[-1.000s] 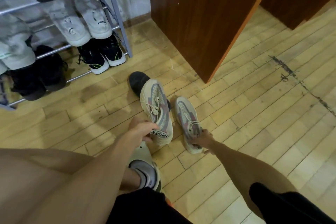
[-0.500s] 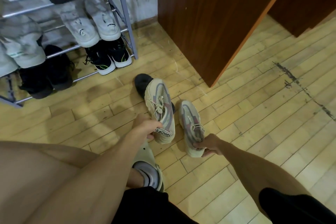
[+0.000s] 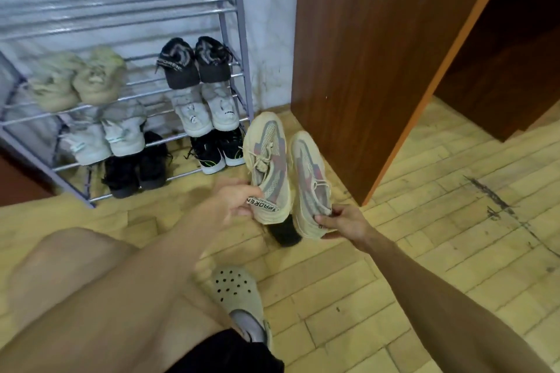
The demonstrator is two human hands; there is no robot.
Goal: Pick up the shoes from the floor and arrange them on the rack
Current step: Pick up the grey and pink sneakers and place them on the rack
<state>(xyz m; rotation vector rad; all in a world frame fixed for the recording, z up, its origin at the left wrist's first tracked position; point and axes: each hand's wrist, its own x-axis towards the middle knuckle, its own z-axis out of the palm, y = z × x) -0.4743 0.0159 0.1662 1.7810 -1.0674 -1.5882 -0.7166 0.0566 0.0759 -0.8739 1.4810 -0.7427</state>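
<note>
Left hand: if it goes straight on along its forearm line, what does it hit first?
Probably the other sneaker in the right hand, right beside the left hand's own sneaker; beyond it, the brown cabinet. Depth unclear.

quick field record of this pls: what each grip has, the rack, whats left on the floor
left grip: holds heel of left beige sneaker
right grip: pinches heel of right beige sneaker
rack: shoe pairs on its lower shelves
floor: black shoe lies under the held sneakers
</note>
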